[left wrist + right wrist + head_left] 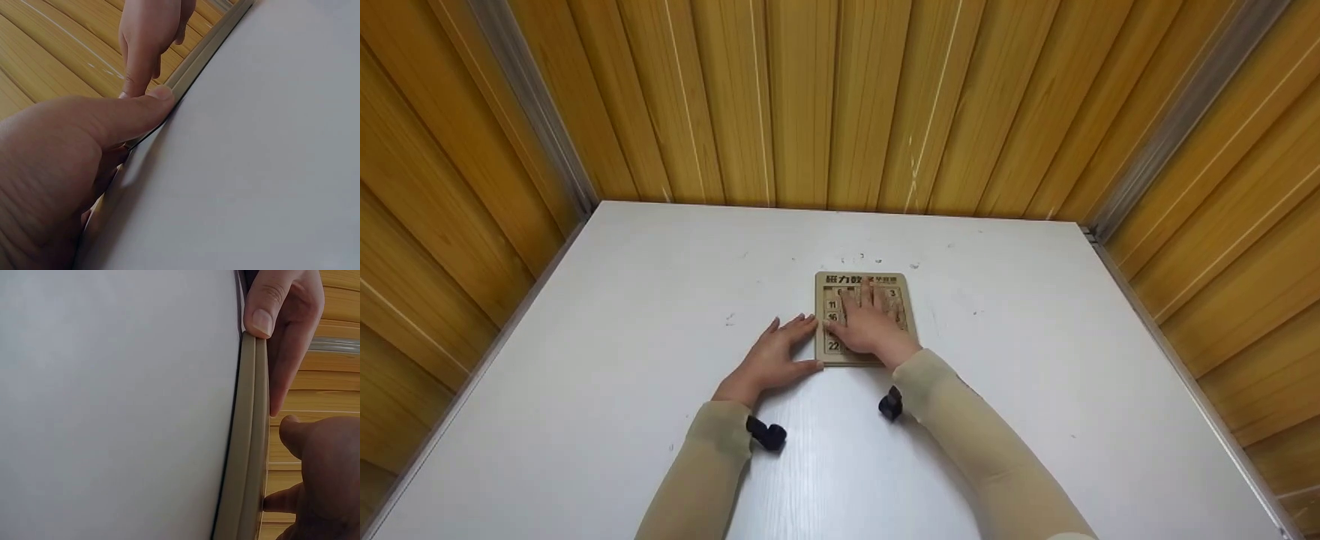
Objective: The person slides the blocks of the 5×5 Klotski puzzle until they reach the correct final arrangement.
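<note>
A tan number sliding puzzle (819, 300) lies on the white table, dark lettering along its top and numbered tiles below. My left hand (771, 358) is at its near left corner, fingers along the left side and thumb against the front edge. In the left wrist view the left thumb (138, 112) presses that edge. Over the tiles my right hand (871, 324) is spread, fingertips on the upper rows, hiding much of the middle and right. The right wrist view shows the puzzle's layered edge (250, 427) and one right fingertip (273, 502) reaching its face.
The white table (622, 337) spreads around the puzzle, with small dark marks on its surface. Yellow wood-patterned panels (795, 112) enclose the back and both sides, with grey metal posts (532, 97) at the corners. Black wrist cameras (767, 433) sit on both sleeves.
</note>
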Motion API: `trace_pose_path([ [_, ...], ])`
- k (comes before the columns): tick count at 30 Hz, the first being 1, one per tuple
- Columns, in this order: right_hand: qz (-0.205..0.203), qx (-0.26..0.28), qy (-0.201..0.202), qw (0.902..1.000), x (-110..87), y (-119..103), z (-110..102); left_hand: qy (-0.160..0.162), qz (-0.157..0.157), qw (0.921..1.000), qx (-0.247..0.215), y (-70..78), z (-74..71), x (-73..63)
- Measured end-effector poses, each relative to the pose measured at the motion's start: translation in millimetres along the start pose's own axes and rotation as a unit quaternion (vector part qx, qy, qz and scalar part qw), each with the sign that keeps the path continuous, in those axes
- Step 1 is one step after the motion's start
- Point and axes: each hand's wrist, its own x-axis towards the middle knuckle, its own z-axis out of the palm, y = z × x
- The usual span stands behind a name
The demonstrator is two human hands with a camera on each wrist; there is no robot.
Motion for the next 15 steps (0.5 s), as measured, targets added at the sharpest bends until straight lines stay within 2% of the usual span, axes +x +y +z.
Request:
trace_pose_path([
  [15,-0.010,-0.007,-0.009,0.9999,3.0,-10.6,2.9,0.008,0.020,0.9998,0.001,0.0,-1.2,-1.8],
])
